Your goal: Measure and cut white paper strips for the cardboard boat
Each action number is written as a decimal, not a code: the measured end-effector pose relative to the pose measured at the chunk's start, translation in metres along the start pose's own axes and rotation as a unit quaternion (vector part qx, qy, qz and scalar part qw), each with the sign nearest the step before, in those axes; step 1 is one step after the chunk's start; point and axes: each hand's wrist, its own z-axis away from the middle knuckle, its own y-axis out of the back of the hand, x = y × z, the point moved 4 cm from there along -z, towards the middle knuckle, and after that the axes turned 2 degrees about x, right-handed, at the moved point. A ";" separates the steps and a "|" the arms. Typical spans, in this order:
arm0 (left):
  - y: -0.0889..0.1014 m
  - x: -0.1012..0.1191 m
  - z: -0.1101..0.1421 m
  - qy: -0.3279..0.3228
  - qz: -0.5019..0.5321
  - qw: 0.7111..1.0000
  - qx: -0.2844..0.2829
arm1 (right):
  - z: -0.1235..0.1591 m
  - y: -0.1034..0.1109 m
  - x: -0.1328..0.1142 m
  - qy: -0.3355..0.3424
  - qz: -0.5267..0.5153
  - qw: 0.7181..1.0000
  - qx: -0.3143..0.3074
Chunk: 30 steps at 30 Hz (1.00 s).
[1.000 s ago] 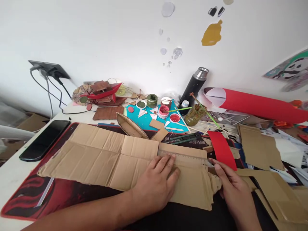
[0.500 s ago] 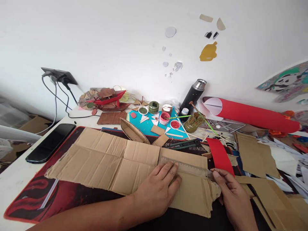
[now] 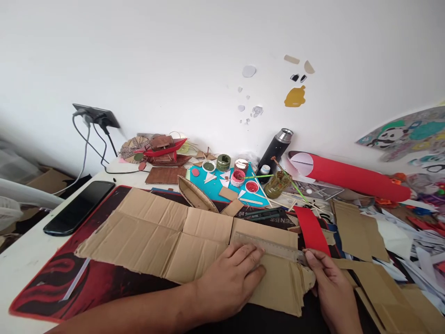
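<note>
The left hand lies palm down on the cardboard sheet, fingers extended and grasping nothing, tips against a clear ruler on the sheet's right half. At the sheet's right edge, the right hand curls inward, thumb meeting forefinger; its grip cannot be made out. Behind the sheet: a boat-shaped hull.

A white worktop carries a crowded spread, with a dark, red-edged mat laid across its near side. A black phone lies at left, just beside the mat. At far left sit a brown board and model boats; at far centre, a blue sheet, with a dark flask standing to its right. Paper scraps crowd the right.
</note>
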 end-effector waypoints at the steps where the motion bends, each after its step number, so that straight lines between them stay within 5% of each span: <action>1: 0.005 0.000 -0.002 0.001 0.016 1.000 0.016 | 0.000 0.000 0.000 0.003 -0.002 1.000 0.002; 5: 0.038 -0.023 -0.011 0.062 0.057 0.993 0.084 | 0.006 0.000 -0.007 0.019 -0.017 1.000 0.011; 8: 0.070 -0.077 -0.010 0.192 0.037 0.972 0.133 | 0.010 -0.002 -0.012 0.030 -0.064 0.997 0.017; 12: 0.092 -0.174 0.014 0.436 0.009 0.895 0.097 | 0.010 0.001 -0.014 0.043 -0.142 0.988 0.040; 17: 0.085 -0.247 0.043 0.551 0.041 0.832 0.039 | 0.007 0.004 -0.012 0.049 -0.194 0.978 0.062; 22: 0.072 -0.264 0.051 0.588 0.114 0.801 0.028 | 0.012 0.007 -0.014 0.068 -0.197 0.976 0.058; 30: 0.080 -0.255 0.044 0.611 0.275 0.728 0.146 | 0.027 -0.001 -0.021 0.080 -0.186 0.979 0.025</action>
